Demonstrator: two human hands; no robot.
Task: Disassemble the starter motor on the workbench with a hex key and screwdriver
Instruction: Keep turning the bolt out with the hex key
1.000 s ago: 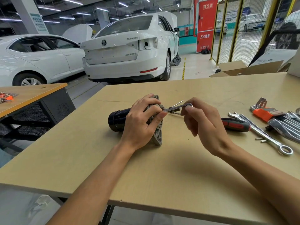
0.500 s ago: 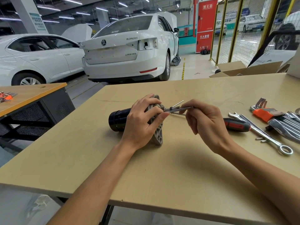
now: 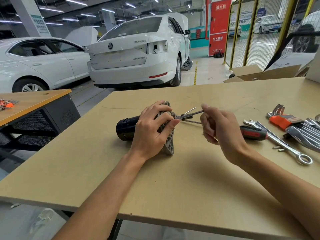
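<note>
Two white cars (image 3: 131,54) stand behind the workbench (image 3: 173,179). Right hand (image 3: 220,130) fingers pinch one hex key (image 3: 192,114) set into the one starter motor (image 3: 128,129) mid-bench, while the left hand (image 3: 152,130) curls over its flange. Beside them lie one screwdriver (image 3: 252,132) and one wrench (image 3: 280,144).

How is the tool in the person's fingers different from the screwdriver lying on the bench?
The hex key is a thin bare metal rod; the screwdriver has a thick black and red handle. The hex key is pinched by the right hand with its tip at the starter motor, which the left hand steadies; the screwdriver lies untouched on the bench. The key is raised off the bench; the screwdriver lies flat. Both are hand tools.
</note>
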